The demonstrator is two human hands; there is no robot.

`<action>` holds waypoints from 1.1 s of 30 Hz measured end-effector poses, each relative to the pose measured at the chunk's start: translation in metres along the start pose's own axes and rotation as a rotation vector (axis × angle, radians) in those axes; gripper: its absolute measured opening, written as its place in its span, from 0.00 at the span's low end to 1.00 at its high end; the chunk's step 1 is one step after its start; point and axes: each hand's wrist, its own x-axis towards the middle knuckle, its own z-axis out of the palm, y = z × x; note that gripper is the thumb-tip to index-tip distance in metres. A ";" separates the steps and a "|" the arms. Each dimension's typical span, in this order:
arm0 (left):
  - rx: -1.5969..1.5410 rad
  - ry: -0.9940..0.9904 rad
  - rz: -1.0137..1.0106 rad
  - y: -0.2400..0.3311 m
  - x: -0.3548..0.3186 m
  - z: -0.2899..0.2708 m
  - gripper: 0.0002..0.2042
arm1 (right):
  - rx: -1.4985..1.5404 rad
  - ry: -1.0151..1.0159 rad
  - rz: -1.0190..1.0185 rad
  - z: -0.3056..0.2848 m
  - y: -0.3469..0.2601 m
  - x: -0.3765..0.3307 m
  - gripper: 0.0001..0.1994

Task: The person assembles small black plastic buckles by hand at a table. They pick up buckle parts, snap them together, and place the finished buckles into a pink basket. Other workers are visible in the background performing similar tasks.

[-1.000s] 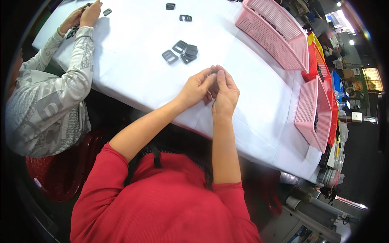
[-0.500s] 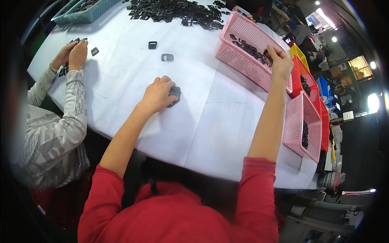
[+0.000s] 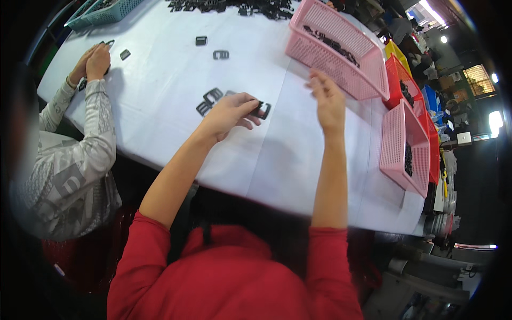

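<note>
My left hand pinches a black plastic buckle between thumb and fingers, raised over the white table. Beside that hand, a few more black buckles lie loosely together. My right hand, slightly blurred, hangs over the table in front of the large pink basket; its fingers are stretched and nothing shows in them. Inside that basket lie black buckles. Farther off, two single buckles rest on the cloth, a closed-looking one and an open-sided one.
At the left, a co-worker's hands handle small black parts by a lone buckle. A heap of buckles lies at the far edge. Teal baskets stand far left; a smaller pink basket and red bins line the right.
My right hand has come out of the large pink basket toward me, no longer holding a black piece. My left hand has lifted a buckle and moved right, leaving others on the table.
</note>
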 end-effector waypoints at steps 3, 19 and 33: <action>-0.118 -0.051 -0.046 -0.023 -0.012 0.013 0.10 | 0.293 -0.131 0.306 0.024 -0.018 -0.071 0.15; 0.173 0.242 0.306 -0.076 -0.020 0.050 0.10 | 0.503 0.154 0.545 0.066 -0.011 -0.127 0.12; -0.034 0.304 0.291 -0.077 -0.016 0.050 0.12 | 0.606 0.082 0.657 0.058 -0.015 -0.119 0.13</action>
